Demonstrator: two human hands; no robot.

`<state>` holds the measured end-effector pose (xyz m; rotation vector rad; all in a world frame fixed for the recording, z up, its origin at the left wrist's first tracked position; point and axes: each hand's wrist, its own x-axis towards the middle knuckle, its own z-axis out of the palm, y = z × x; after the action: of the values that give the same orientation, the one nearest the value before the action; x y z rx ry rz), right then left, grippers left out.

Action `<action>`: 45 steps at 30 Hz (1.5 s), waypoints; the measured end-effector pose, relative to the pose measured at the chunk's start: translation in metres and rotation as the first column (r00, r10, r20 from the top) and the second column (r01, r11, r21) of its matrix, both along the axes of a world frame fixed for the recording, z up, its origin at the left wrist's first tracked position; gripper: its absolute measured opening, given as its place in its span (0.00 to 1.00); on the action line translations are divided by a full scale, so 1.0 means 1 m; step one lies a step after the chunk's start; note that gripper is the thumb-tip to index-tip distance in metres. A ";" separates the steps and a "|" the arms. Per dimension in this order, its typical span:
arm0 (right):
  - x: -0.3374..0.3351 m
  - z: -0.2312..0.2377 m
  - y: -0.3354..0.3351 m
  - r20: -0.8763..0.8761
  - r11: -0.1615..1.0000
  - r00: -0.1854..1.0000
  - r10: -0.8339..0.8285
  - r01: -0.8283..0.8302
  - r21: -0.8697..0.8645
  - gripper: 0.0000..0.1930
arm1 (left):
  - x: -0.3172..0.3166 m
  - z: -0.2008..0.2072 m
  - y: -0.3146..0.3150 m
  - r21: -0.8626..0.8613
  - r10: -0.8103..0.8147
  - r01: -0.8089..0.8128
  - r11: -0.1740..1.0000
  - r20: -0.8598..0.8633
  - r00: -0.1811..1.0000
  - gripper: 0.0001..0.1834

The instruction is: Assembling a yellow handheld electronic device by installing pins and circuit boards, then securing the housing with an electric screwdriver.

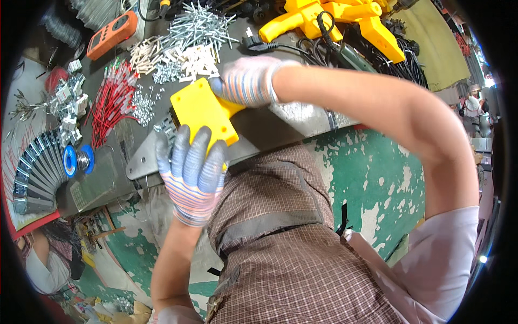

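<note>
A yellow plastic tool housing (pixel 204 110), boxy with small holes at its corners, is tilted between my two hands above the bench's front edge. My left hand (pixel 193 175), in a striped glove with grey-coated fingers, holds its near lower side, the fingers laid over the edge. My right hand (pixel 248 81), gloved alike, is closed around the narrower yellow part at the housing's right; its fingers are partly hidden. Just under and left of the housing lies a grey metal plate (pixel 144 160) with holes, partly covered by my left hand and the housing.
Long screws (pixel 197 27), white plastic strips (pixel 198 62), red wires (pixel 113 97) and small screws (pixel 143 105) lie in piles. An orange meter (pixel 111 35), a blue solder spool (pixel 78 161) and black metal parts (pixel 35 173) are at left. Yellow tool bodies (pixel 318 21) with cords lie far right.
</note>
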<state>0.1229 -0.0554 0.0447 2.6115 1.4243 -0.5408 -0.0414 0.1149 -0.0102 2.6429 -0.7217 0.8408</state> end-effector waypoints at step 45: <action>0.075 0.006 0.007 0.490 0.868 0.820 -0.295 0.016 0.497 0.07 | 0.132 0.042 0.075 -0.124 0.187 -0.260 0.958 -0.419 0.889 0.08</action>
<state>0.1975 -0.0485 0.0511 2.8945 1.2453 0.6190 0.0902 0.1903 0.0313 2.6394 -0.2254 0.3602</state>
